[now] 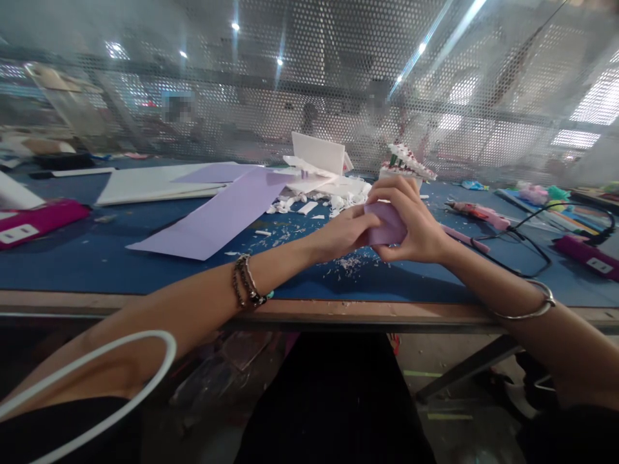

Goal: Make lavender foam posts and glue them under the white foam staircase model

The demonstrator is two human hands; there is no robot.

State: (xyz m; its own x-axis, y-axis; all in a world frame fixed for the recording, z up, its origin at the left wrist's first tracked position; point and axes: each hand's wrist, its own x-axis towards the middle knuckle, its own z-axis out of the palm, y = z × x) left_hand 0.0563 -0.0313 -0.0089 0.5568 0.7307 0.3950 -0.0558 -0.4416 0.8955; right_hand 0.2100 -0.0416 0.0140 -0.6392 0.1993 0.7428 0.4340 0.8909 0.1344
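A small piece of purple sheet (387, 224), seemingly curved, is held between both hands above the blue table. My right hand (409, 216) wraps round its right side, with the thumb below and the fingers over the top. From the left, my left hand (345, 231) pinches the piece's near edge with the fingers closed. Small pale shavings (349, 264) lie on the table just beneath the hands. A long purple sheet (227, 209) rests to the left, partly over large white foam sheets (155, 183).
White foam offcuts (316, 183) pile up behind the hands. A white decorated model (406, 164) stands farther back. On the right lie a pink-handled tool (483, 214), a black cable (536, 254) and a magenta box (587, 256); another magenta box (43, 222) is at left. A perforated metal screen (309, 77) bounds the back.
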